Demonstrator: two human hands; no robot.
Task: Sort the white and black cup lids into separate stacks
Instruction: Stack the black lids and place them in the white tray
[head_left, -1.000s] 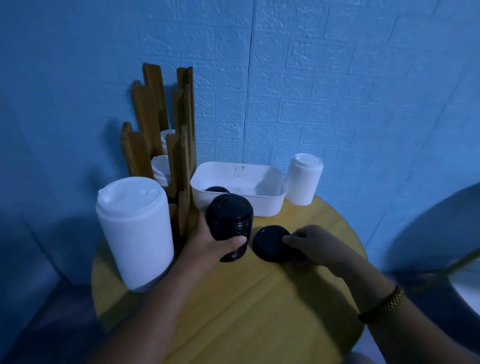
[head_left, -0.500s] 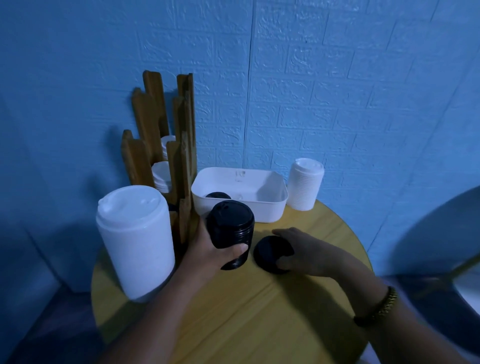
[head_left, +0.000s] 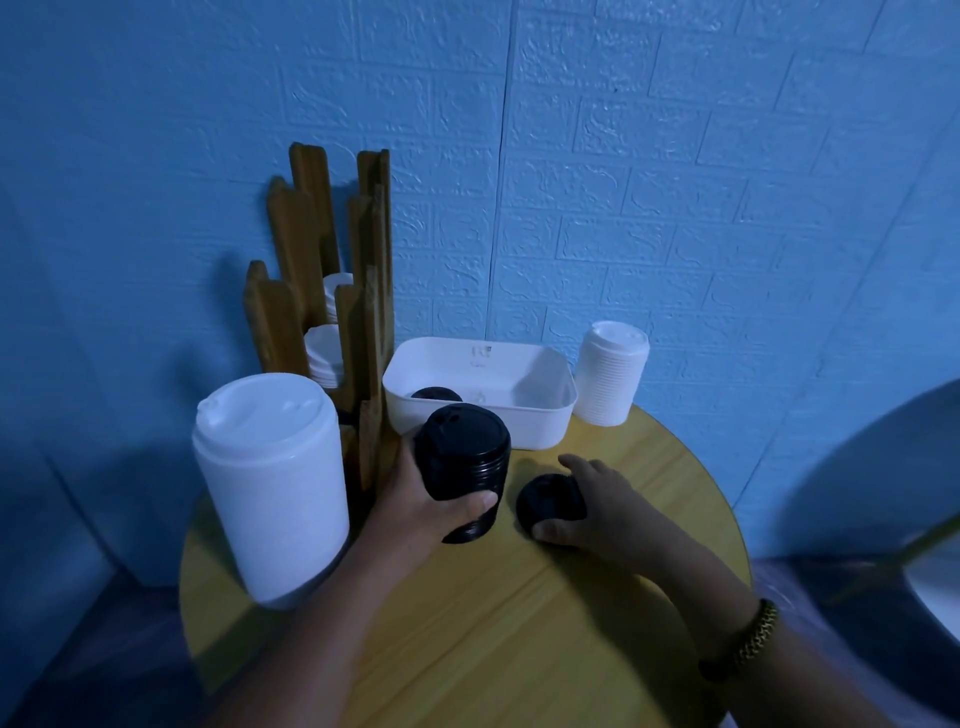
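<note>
Right hand (head_left: 608, 504) has shifted over the loose black lid (head_left: 545, 501), fingers (head_left: 579, 463) grasping it; left hand (head_left: 415, 499) grips the black lid stack (head_left: 462, 452).

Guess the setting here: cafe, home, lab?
Likely a café or drink-stall prep corner, though it could be staged. Clues: a wooden rack holding white lids, a tall white lid stack, and a black lid stack in the left hand, on a round table.

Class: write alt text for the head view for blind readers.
A person's left hand grips a stack of black lids while the right hand grasps a single black lid on a round wooden table. A tall white lid stack stands nearby.
</note>
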